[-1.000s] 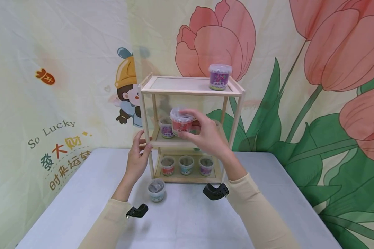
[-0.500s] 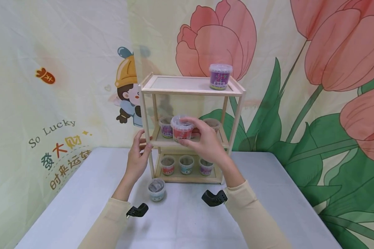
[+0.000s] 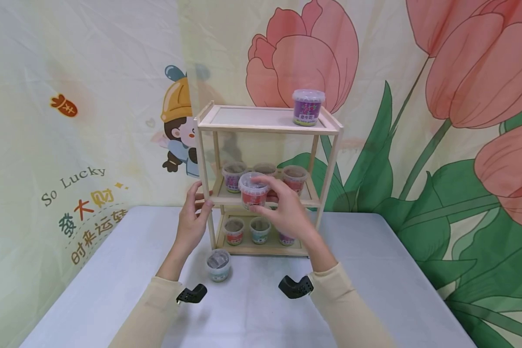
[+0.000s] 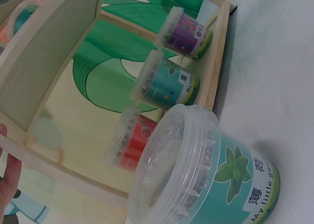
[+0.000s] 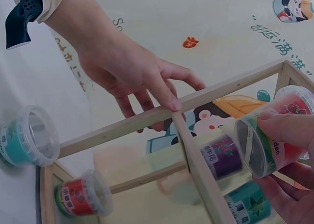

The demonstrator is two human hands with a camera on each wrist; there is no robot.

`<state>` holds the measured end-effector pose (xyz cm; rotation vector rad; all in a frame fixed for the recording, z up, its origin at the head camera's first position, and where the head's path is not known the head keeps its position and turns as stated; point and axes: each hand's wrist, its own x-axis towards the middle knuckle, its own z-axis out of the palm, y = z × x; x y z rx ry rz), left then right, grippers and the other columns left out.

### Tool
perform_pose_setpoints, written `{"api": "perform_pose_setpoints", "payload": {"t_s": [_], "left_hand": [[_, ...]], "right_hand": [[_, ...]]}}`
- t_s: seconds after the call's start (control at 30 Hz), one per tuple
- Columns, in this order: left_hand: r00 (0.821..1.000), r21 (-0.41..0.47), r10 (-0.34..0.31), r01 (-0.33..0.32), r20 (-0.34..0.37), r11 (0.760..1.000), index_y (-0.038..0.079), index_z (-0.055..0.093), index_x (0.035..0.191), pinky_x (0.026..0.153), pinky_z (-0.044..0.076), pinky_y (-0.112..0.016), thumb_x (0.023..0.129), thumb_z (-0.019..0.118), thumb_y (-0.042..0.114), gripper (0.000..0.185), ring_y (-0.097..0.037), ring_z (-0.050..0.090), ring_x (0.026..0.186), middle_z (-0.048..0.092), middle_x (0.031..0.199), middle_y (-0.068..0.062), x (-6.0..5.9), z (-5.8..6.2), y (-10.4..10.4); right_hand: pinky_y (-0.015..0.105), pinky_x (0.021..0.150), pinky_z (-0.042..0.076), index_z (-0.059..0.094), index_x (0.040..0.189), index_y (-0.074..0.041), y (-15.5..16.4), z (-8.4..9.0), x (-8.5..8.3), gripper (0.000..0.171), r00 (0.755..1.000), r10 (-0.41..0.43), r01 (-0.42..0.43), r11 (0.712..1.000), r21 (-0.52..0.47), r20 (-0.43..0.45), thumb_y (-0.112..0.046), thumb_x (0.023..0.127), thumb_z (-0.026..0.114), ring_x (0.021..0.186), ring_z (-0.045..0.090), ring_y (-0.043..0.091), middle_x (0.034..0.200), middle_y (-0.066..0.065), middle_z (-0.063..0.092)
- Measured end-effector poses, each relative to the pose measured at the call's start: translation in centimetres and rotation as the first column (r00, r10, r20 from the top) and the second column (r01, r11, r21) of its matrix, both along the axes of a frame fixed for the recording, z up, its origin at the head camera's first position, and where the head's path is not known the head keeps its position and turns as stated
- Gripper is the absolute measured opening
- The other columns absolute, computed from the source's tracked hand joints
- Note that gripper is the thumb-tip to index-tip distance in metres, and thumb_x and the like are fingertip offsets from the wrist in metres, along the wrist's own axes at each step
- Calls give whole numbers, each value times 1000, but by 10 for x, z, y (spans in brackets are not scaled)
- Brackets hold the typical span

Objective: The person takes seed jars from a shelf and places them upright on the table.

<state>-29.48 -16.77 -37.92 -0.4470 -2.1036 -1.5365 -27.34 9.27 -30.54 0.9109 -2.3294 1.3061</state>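
Right hand [image 3: 287, 212] raised, fingers and thumb curled in a grip, forearm angled up and inward, left hand [image 3: 193, 220] beside it, slightly lower, fingers curved in a hold, both sleeves cream

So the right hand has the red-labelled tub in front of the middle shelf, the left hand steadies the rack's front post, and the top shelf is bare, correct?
Not quite: the top shelf is not bare. The head view shows a purple-labelled tub standing at its right end. The rest holds: the right hand grips the red-labelled tub in front of the middle shelf, and the left hand holds the rack's front post.
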Motion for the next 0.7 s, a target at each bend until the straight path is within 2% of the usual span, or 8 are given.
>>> {"api": "perform_pose_setpoints", "payload": {"t_s": [0.17,0.43,0.6,0.7], "left_hand": [[1000,-1,-1,1,9,1000,13,37,161,92,51,-46,111,56,10,54,-39,66,112,60,133,-23,-2,-2,-1],[1000,7,16,-16,9,1000,21,35,163,93,50,-49,111,55,14,56,-41,66,114,59,134,-21,-26,-24,-8],[1000,2,13,-13,-5,1000,31,35,163,91,51,-44,112,57,21,57,-34,68,112,61,133,-13,-29,-27,-10],[1000,2,1,-1,-11,1000,33,35,163,92,52,-45,112,57,24,56,-32,68,112,61,132,-12,-29,-28,-11]], "right_hand": [[39,100,57,59,148,-17,-2,-7,1,63,1000,-19,19,1000,10,-10,-5,92,83,122,65,23,141,7,61],[39,101,57,60,147,-16,-5,-23,3,62,999,-30,30,1000,0,25,-1,91,83,123,63,23,139,8,61],[41,101,57,61,145,-18,-5,-34,4,61,999,-24,24,1000,-16,43,-1,91,83,123,63,24,138,8,61],[42,100,58,61,145,-16,-5,-40,5,60,999,-13,14,1000,-21,36,-1,91,83,123,64,24,139,8,62]]}}
